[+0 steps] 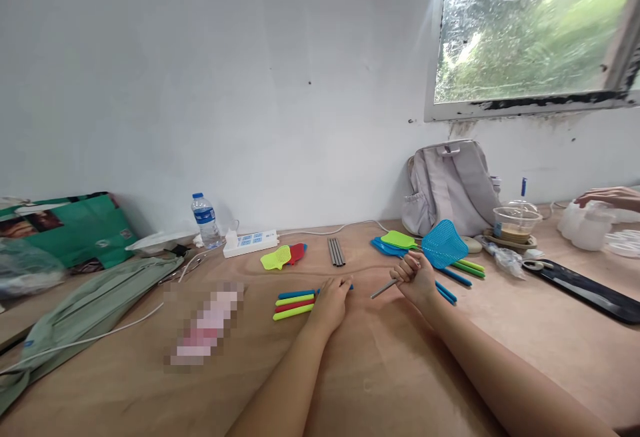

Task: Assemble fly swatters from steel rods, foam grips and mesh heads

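Observation:
My right hand [415,278] is closed around a thin grey metal rod [383,289], whose free end points left. A blue perforated fly swatter head [444,244] shows just above that hand; whether it joins the rod is hidden by my fingers. My left hand [331,304] is closed over a blue handle [351,287], its tip poking out past my fingers. Beside my left wrist lie several coloured handles [294,307], blue, yellow-green and red. Several loose metal rods [336,252] lie further back. Yellow and red swatter heads [277,258] are stacked at the back left.
More swatters [399,240] lie behind my right hand. A backpack [450,187] leans on the wall near a plastic cup [517,222]. Back left stand a water bottle [205,222] and power strip [251,242]. Another person's hand [610,197] touches white containers at far right.

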{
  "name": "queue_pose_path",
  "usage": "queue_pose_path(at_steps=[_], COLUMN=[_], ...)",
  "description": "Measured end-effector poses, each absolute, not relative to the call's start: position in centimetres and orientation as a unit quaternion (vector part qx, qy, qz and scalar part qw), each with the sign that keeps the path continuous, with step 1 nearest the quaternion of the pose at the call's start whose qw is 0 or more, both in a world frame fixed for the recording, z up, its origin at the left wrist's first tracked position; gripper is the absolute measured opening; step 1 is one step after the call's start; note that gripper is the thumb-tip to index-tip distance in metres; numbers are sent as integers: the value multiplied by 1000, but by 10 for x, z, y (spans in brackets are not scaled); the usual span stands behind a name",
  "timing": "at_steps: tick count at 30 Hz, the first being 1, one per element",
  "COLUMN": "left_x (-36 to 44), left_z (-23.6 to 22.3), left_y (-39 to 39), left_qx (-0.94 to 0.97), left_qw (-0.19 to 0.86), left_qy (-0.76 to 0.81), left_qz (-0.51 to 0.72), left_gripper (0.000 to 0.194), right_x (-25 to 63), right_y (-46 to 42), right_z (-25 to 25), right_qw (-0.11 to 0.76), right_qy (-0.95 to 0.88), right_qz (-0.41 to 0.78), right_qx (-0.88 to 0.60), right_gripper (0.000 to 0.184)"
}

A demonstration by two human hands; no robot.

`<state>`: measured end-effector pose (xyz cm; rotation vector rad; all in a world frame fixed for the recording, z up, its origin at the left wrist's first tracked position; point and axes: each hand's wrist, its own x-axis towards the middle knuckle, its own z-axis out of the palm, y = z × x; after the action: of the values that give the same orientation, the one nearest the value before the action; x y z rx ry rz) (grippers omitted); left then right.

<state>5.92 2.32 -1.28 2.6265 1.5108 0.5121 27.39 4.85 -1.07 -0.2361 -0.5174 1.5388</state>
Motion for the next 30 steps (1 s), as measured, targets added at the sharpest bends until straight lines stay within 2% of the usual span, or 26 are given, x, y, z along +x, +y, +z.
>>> queue_pose_path(at_steps=[23,30], left_x=[43,41], left_z=[-12,-10], left_y=[31,32], left_qx=[845,840], left_qw=[16,11], left_qy=[504,516], left_qz=[178,167], left_gripper=[46,48], right_x=[275,274], right_y=[49,49], right_z=[-14,-14], right_qw=[666,664], right_qy=[-253,-255], right_qz=[693,693], right_qx=[-112,-121], right_gripper=[42,42])
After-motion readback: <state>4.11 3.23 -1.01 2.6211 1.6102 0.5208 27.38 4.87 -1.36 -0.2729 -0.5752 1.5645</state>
